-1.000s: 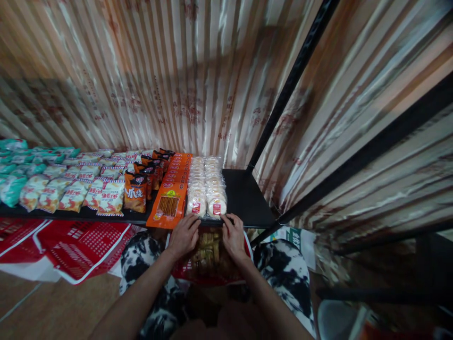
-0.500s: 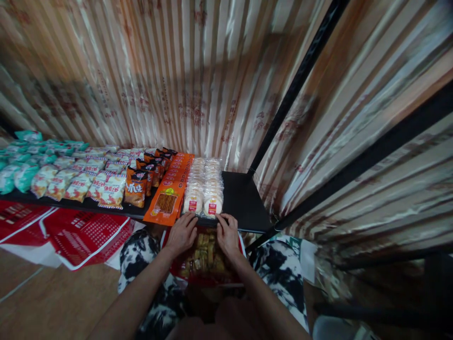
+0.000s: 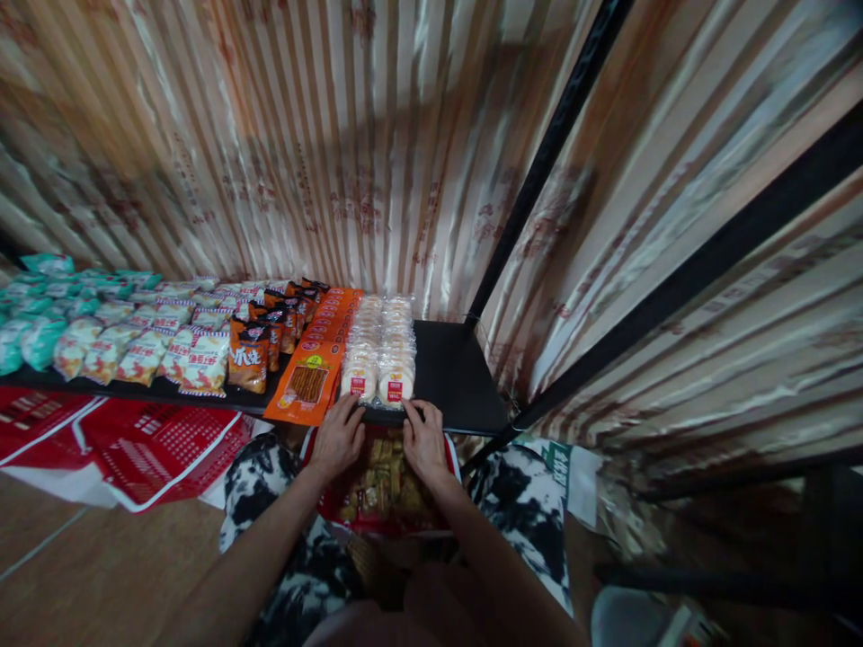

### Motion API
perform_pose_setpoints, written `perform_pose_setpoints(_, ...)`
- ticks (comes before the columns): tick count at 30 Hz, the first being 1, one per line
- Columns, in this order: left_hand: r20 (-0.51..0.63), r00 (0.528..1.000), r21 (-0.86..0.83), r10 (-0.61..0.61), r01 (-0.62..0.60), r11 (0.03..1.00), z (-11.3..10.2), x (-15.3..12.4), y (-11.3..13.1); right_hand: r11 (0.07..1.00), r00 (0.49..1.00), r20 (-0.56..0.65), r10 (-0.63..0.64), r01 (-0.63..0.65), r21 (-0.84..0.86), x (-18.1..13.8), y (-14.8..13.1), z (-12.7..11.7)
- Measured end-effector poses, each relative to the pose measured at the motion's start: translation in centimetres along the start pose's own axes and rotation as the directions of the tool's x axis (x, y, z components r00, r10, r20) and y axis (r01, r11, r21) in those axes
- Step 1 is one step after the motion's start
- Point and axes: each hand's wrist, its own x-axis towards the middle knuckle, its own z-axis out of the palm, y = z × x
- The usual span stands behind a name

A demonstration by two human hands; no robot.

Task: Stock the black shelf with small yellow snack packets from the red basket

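Two rows of round white rice crackers in clear wrappers with red labels (image 3: pixel 395 377) lie side by side on a black shelf (image 3: pixel 458 377). My left hand (image 3: pixel 337 440) is at the front of the left row, fingers stretched forward and fingertips at its lower edge. At the front of the right row is my right hand (image 3: pixel 424 440), its fingers loosely bent and apart, with the index fingertip near the pack's bottom corner. Neither hand is wrapped round anything. Below them, between my knees, a red basket (image 3: pixel 327 508) holds several small yellowish-brown wrapped packets (image 3: pixel 384 476).
Left of the crackers lie a flat orange snack bag (image 3: pixel 310 368), orange-and-black bags (image 3: pixel 247 355), white bags (image 3: pixel 204 359) and teal bags (image 3: pixel 40 341). Black shelf posts (image 3: pixel 539 171) rise at the right. Red-and-white bags (image 3: pixel 162 449) hang under the shelf's left part.
The view has shifted slightly, so everything sits a little further left. Both hands stay at the cracker fronts, with the right fingers slightly more spread. The packs look unmoved on the shelf.
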Motion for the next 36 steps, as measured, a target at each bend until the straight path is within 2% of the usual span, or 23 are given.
perform_pose_setpoints(8, 0.009, 1.000, -0.012, -0.016, 0.016, 1.000, -0.2, -0.3, 0.7, 1.000, 1.000, 0.004, 0.009, -0.009, -0.015, 0.0, -0.6, -0.4)
perform_pose_setpoints(14, -0.002, 1.000, -0.079, 0.030, -0.030, 0.996, -0.7, -1.0, 1.2, 0.993, 0.997, -0.072, 0.033, -0.024, 0.115, -0.4, 0.4, -0.6)
perform_pose_setpoints(17, 0.075, 0.997, -0.090, 0.032, -0.026, 0.996, -1.2, -1.4, 1.7, 0.978, 0.988, -0.134, 0.083, -0.055, 0.201, -1.6, 0.7, -0.8)
perform_pose_setpoints(20, 0.238, 0.970, -0.085, 0.042, -0.022, 0.996, -1.3, -1.8, 2.4, 0.969, 0.986, -0.132, 0.099, -0.065, 0.239, -3.7, 0.7, -0.9)
perform_pose_setpoints(23, 0.449, 0.892, -0.074, 0.056, -0.025, 0.997, -0.9, -2.1, 3.1, 0.962, 0.994, -0.048, 0.100, -0.084, 0.260, -6.1, 1.0, -0.5)
perform_pose_setpoints(26, 0.623, 0.781, -0.082, 0.032, 0.025, 0.996, 0.0, -2.5, 3.4, 0.955, 0.978, 0.092, 0.188, -0.204, 0.214, -7.9, 2.2, 0.4)
perform_pose_setpoints(28, 0.725, 0.687, -0.036, -0.052, 0.114, 0.993, 0.5, -2.8, 3.4, 0.942, 0.946, 0.169, 0.278, -0.303, 0.142, -8.6, 3.4, 1.1)
perform_pose_setpoints(30, 0.811, 0.567, 0.038, -0.144, 0.194, 0.980, 0.8, -3.0, 3.1, 0.923, 0.904, 0.235, 0.356, -0.380, 0.065, -8.9, 4.4, 1.7)
perform_pose_setpoints(32, 0.867, 0.467, 0.074, -0.174, 0.223, 0.972, 0.9, -3.1, 2.7, 0.902, 0.868, 0.270, 0.416, -0.432, 0.000, -9.0, 5.2, 2.2)
perform_pose_setpoints(34, 0.893, 0.419, 0.071, -0.164, 0.228, 0.971, 1.1, -3.1, 2.1, 0.884, 0.844, 0.279, 0.458, -0.465, -0.045, -9.0, 5.8, 2.6)
perform_pose_setpoints(36, 0.903, 0.395, 0.078, -0.172, 0.242, 0.967, 1.5, -3.1, 1.5, 0.875, 0.832, 0.280, 0.478, -0.480, -0.069, -9.1, 6.1, 3.0)
